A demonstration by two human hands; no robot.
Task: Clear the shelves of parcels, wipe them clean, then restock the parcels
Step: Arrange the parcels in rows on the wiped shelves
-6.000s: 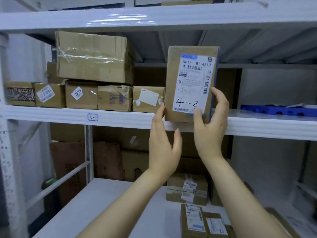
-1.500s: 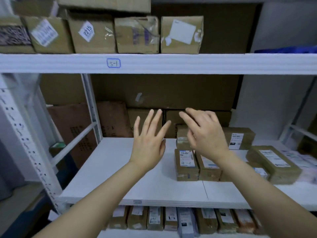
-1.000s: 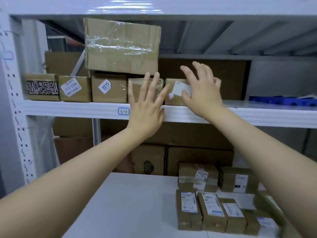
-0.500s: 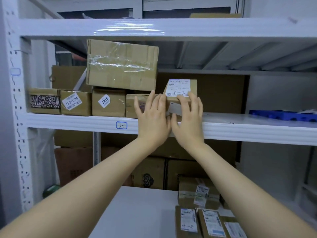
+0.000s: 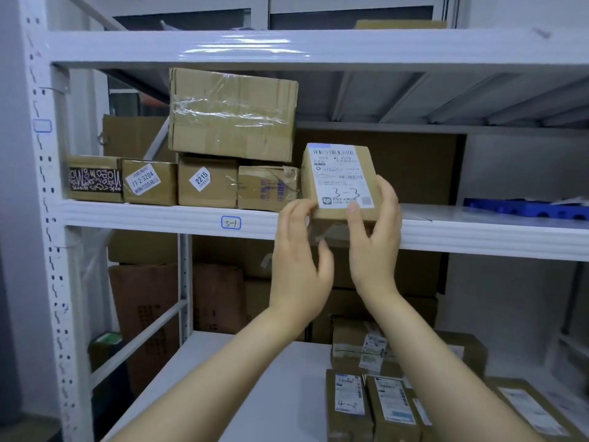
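A small cardboard parcel [image 5: 338,180] with a white label marked "3-3" is tilted up in front of the middle shelf [image 5: 159,215]. My right hand [image 5: 376,237] grips its lower right side, thumb on the label and fingers round the edge. My left hand [image 5: 299,260] pinches its lower left corner. Several taped boxes [image 5: 207,186] line that shelf to the left, with a large box [image 5: 232,113] stacked on them. More labelled parcels [image 5: 350,400] lie on the lower shelf [image 5: 248,393].
A blue plastic tray [image 5: 526,210] lies on the middle shelf at far right. The white perforated upright [image 5: 47,218] stands at left. Big brown cartons [image 5: 153,301] stand behind the lower shelf. A top shelf [image 5: 287,46] runs overhead.
Half a second ago both hands lay on the parcel at the shelf edge. The parcel has since come out toward me and tipped up, its label now facing me, held from both sides.
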